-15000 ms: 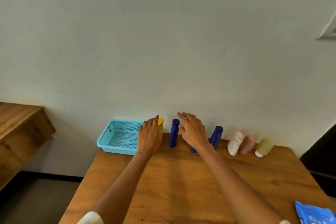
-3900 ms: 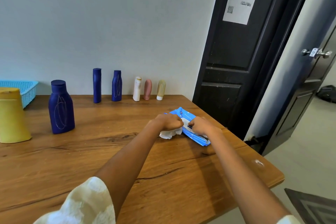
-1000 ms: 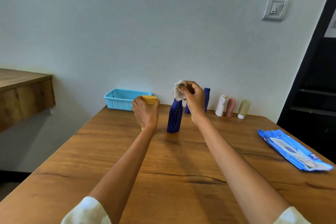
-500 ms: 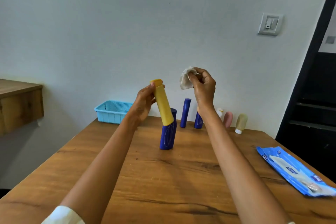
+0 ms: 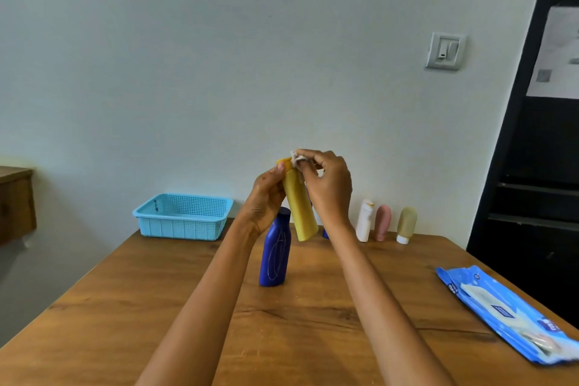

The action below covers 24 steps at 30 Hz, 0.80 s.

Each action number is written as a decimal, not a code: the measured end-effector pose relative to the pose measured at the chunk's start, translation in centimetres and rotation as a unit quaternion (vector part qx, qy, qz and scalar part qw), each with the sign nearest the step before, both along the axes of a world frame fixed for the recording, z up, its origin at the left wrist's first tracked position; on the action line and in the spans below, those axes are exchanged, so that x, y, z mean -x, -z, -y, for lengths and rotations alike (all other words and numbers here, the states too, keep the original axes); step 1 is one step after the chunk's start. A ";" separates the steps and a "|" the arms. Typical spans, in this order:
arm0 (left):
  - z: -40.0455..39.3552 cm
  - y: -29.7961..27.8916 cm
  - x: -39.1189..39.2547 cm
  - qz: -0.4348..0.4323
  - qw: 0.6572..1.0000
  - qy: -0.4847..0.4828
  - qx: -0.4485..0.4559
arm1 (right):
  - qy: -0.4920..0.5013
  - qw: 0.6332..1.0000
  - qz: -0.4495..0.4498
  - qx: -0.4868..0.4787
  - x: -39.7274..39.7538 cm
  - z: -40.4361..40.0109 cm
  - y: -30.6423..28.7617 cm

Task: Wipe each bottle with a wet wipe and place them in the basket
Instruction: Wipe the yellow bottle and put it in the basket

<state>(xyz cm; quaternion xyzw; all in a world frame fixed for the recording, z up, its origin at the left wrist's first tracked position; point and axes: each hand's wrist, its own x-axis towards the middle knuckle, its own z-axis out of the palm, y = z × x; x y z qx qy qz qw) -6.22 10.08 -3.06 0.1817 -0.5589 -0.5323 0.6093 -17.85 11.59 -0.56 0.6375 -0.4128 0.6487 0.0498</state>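
Observation:
My left hand [image 5: 266, 197] grips a yellow bottle [image 5: 300, 207] held up above the table, tilted with its cap at the top left. My right hand [image 5: 329, 188] pinches a white wet wipe [image 5: 296, 159] against the bottle's cap end. Below them a dark blue bottle [image 5: 275, 249] stands upright on the wooden table [image 5: 156, 307]. A light blue mesh basket [image 5: 185, 216] sits at the table's far left by the wall. White [image 5: 364, 221], pink [image 5: 383, 222] and beige [image 5: 406, 225] small bottles stand along the wall. Other blue bottles are mostly hidden behind my right hand.
A blue pack of wet wipes [image 5: 507, 310] lies near the table's right edge. A black door [image 5: 539, 182] stands at the right, a light switch [image 5: 445, 51] on the wall, and a wooden shelf [image 5: 15, 200] at the far left.
My right hand has brought the wipe down onto the cap end of the yellow bottle; half a second ago the wipe was held apart from it. The left hand still holds the bottle raised.

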 end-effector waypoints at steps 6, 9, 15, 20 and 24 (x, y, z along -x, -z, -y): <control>0.0 -0.2 -0.1 -0.017 1.000 -0.009 0.023 | -0.037 0.994 -0.091 0.045 -0.5 -1.1 0.2; 0.0 -0.6 -0.8 -0.028 0.999 0.006 0.030 | -0.050 0.993 -0.097 0.045 0.1 -1.4 0.5; -0.3 -1.6 -1.2 -0.031 0.998 0.032 0.054 | -0.026 0.996 -0.067 0.053 0.7 -1.2 -0.5; -0.8 -2.7 -1.9 -0.056 0.996 0.040 0.063 | -0.042 0.990 -0.104 0.089 -1.0 -2.9 -0.9; -0.6 -2.5 -2.5 -0.052 0.997 0.028 0.057 | -0.025 0.981 -0.165 0.100 -0.6 -3.5 0.1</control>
